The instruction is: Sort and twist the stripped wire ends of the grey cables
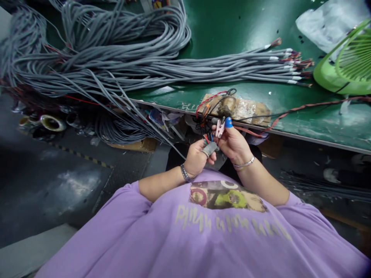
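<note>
My left hand [198, 157] is closed around the end of a grey cable, with its thin red, green and blue wires [207, 138] fanned out above the fingers. A grey wrap covers the left thumb. Close beside it, my right hand [234, 144] pinches a small pale pink clip-like piece [220, 128] near the wire ends. A blue cover sits on the right thumb. Both hands are just off the table's front edge, below a worn wooden block [242, 109] with a lump of dark fittings and red and black leads on it.
A thick bundle of grey cables [162, 71] lies across the green table [232, 27], stripped ends pointing right. At the right are a green fan [344, 61] and a plastic bag [327, 25]. A twisted reddish cord [307, 106] crosses the table. Coiled cable [124, 129] sits below the edge.
</note>
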{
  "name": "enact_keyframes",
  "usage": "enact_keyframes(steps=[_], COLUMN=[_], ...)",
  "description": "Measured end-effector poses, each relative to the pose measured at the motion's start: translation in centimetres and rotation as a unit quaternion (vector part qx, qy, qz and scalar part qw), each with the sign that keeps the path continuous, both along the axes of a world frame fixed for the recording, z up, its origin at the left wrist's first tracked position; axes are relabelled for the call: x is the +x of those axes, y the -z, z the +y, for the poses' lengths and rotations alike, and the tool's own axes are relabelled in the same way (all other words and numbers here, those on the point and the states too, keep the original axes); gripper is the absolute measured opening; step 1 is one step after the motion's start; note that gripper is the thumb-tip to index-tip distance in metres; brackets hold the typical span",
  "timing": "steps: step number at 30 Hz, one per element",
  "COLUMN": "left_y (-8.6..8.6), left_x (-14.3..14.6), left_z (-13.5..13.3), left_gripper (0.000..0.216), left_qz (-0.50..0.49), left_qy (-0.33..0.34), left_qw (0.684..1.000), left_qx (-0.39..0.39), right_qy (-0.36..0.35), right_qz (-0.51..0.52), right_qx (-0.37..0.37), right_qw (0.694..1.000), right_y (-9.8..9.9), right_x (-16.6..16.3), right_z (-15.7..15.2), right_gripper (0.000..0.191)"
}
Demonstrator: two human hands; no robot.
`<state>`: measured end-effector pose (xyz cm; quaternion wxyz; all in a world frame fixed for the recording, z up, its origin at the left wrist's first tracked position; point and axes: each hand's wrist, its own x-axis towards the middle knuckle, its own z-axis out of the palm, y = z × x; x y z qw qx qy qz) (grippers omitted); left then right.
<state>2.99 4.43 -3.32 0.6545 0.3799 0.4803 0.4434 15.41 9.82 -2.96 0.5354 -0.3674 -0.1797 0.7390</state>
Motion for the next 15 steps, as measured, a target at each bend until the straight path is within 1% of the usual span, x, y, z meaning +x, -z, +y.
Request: enact_keyframes(steps=[5,9,12,15], left_y=[-0.2,-0.4,-0.7,-0.9], left_x=[-0.2,-0.7,-0.9,-1.0], left_z=[-0.3,-0.6,-0.7,-0.5], left_gripper=[0.039,0.042,0.041,0.040], left_qz=[-0.001,-0.008,-0.022,-0.040], left_qy=[0.002,0.006,0.011,0.016], left_qw=[1.000,1.000,1.000,0.998], left_qx=[0.006,0.002,-0.012,-0.037], right_qy=[-0.018,-0.050,-0.074,-0.085], right_qz=[0.014,-0.003,-0.016,-0.008], right_qx=[-0.010,0.005,0.004,-0.006], right_qw=[1.000,0.999,0.997,0.996], right_y=[0.2,0.4,0.6,0.7], right_x=[0.3,0.8,1.2,1.6], right_z=[-0.3,-0.4,-0.4,-0.3], right_gripper=[0.045,0.049,0.053,0.056])
